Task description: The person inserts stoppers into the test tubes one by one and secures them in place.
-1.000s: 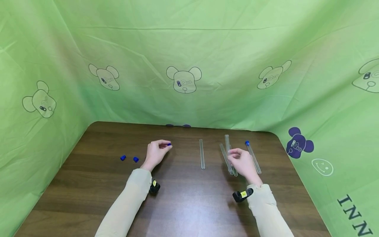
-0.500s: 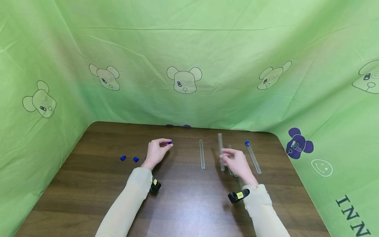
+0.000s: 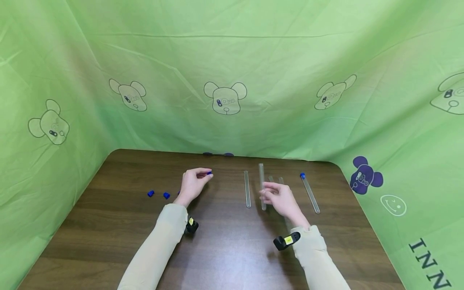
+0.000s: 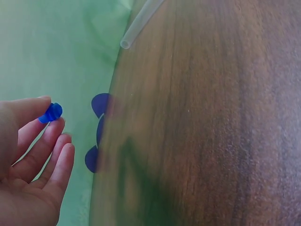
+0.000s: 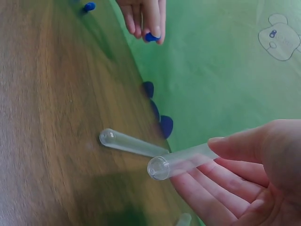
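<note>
Across the head view, a brown wooden counter point(image 3: 217, 237) is backed by a green cloth point(image 3: 224, 56). A blue cap point(image 3: 209, 173) is pinched by the left hand point(image 3: 192, 185), the fingers being closed to the width of the cap. A second cap point(image 3: 166, 195) and a third cap point(image 3: 150, 193) are located toward nine o'clock from that hand; a fourth cap point(image 3: 179, 193) is mostly hidden behind it. A clear tube point(image 3: 262, 175) is gripped by the right hand point(image 3: 284, 200). A loose tube point(image 3: 247, 189) is laid near it, toward nine o'clock. An inner tube point(image 3: 271, 179) and an outer tube point(image 3: 281, 181) are partly hidden by the right hand, at eleven and twelve o'clock from it. A capped tube point(image 3: 310, 195) is laid at three o'clock, its blue stopper point(image 3: 303, 175) directed toward eleven.

From the left wrist, the blue cap is shown at nine o'clock, clasped between thumb and fingertip; the remaining fingers are loosely extended. A tube mouth point(image 4: 125, 44) is seen toward twelve o'clock.

From the right wrist, the clear tube is pinched between thumb and fingers, its rounded end directed toward eight o'clock. The left hand and blue cap are seen at twelve.
</note>
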`<action>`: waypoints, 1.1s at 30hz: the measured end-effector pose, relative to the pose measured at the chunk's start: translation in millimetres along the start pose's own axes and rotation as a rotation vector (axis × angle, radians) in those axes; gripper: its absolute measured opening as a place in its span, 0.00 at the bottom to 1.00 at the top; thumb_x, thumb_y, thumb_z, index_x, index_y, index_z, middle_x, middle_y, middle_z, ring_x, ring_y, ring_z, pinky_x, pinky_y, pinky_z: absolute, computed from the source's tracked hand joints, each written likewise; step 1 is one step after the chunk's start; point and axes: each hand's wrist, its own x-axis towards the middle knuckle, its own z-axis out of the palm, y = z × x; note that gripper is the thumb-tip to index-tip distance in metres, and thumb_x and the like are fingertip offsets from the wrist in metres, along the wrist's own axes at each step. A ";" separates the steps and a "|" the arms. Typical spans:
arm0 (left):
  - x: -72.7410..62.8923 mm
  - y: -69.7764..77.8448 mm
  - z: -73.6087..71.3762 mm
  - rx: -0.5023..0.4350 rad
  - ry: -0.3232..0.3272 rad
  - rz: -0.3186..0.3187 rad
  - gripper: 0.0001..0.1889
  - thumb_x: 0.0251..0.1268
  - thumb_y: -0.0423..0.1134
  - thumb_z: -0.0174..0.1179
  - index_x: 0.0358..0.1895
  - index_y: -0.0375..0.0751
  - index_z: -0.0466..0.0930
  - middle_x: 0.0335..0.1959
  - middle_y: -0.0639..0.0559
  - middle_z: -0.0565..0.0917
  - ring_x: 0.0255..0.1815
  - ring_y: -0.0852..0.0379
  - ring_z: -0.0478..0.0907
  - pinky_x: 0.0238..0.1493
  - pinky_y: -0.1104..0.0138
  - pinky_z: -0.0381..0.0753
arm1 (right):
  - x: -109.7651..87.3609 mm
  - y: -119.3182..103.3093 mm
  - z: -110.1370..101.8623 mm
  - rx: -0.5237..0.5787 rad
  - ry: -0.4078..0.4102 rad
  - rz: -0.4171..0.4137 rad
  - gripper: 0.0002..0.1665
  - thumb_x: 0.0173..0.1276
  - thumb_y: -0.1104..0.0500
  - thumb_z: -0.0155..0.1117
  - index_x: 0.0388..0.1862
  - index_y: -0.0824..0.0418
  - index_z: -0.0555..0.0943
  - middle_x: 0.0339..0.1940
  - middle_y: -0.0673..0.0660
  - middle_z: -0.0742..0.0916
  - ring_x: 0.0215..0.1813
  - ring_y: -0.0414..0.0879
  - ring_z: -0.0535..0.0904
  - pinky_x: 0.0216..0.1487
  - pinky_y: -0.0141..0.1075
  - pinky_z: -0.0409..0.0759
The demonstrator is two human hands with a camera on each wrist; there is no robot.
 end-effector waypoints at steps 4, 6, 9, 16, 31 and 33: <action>0.0 1.1 1.2 -0.006 -0.007 -0.003 0.13 0.66 0.38 0.71 0.51 0.38 0.89 0.39 0.51 0.88 0.41 0.54 0.85 0.46 0.60 0.84 | 0.4 1.1 3.5 0.012 -0.024 -0.005 0.23 0.75 0.72 0.56 0.66 0.81 0.72 0.49 0.75 0.85 0.46 0.64 0.87 0.43 0.39 0.86; 0.5 1.2 1.9 -0.008 -0.008 -0.001 0.14 0.67 0.38 0.70 0.52 0.38 0.89 0.40 0.52 0.88 0.42 0.54 0.85 0.46 0.60 0.84 | 1.2 1.6 5.2 0.025 -0.036 -0.002 0.23 0.75 0.72 0.55 0.66 0.81 0.72 0.49 0.76 0.85 0.46 0.65 0.86 0.43 0.39 0.86; 1.7 2.5 2.3 -0.005 -0.009 0.006 0.14 0.67 0.40 0.70 0.52 0.38 0.89 0.40 0.52 0.88 0.42 0.54 0.85 0.46 0.60 0.84 | 2.1 1.0 8.2 0.053 -0.046 0.005 0.22 0.75 0.73 0.55 0.65 0.81 0.72 0.48 0.76 0.85 0.47 0.66 0.86 0.43 0.39 0.86; 2.1 9.6 1.6 -0.032 -0.016 0.003 0.12 0.67 0.40 0.70 0.51 0.44 0.90 0.40 0.53 0.89 0.42 0.55 0.85 0.46 0.60 0.84 | 1.2 -2.1 17.7 0.110 -0.072 0.004 0.23 0.74 0.73 0.56 0.65 0.82 0.71 0.47 0.76 0.85 0.46 0.66 0.86 0.44 0.41 0.86; 5.5 21.2 7.6 -0.063 -0.014 0.045 0.11 0.67 0.40 0.70 0.50 0.43 0.90 0.38 0.54 0.89 0.40 0.58 0.85 0.44 0.62 0.83 | 0.6 -0.3 37.4 0.200 -0.148 0.026 0.23 0.74 0.74 0.56 0.65 0.83 0.70 0.49 0.78 0.84 0.46 0.63 0.87 0.46 0.42 0.86; 5.7 22.3 8.4 -0.069 -0.012 0.050 0.11 0.67 0.39 0.70 0.50 0.43 0.90 0.38 0.54 0.89 0.41 0.57 0.85 0.45 0.62 0.83 | 0.1 0.1 39.6 0.208 -0.163 0.021 0.23 0.75 0.73 0.56 0.65 0.84 0.69 0.49 0.78 0.84 0.46 0.63 0.87 0.46 0.42 0.86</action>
